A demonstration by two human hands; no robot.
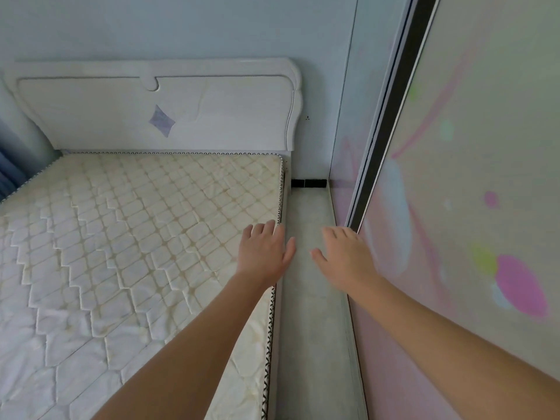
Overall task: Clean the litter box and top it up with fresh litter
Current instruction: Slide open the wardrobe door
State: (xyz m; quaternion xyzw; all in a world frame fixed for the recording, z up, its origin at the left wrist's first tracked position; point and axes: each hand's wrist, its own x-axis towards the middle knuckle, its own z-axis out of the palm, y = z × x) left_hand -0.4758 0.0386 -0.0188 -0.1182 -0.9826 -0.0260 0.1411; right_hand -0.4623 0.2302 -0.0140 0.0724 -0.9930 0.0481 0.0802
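Floor strip beside mattress — left hand, right hand splayed, apparently hovering.

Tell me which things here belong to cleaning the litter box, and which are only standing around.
For the job:
- left hand, open, holding nothing
- right hand, open, holding nothing
Nothing else for the job shows.

Only standing around:
- mattress
- headboard
- sliding door
- floor
- curtain
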